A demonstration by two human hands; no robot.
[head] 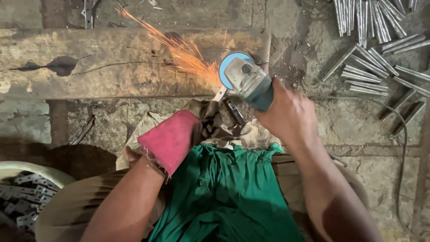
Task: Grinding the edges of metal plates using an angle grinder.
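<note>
Two hands at work: right hand (291, 114) clenched on angle grinder (248, 83); left hand (172, 136), cloth-wrapped, pinching small metal piece (219, 94) against wooden plank (112, 62); sparks (179, 49) near fabric, burn risk; piece could snatch.

your right hand (290, 115) clenched in firm grip, forearm angled forward. your left hand (172, 139) cloth-wrapped, extended forward, fingers hidden.
</note>
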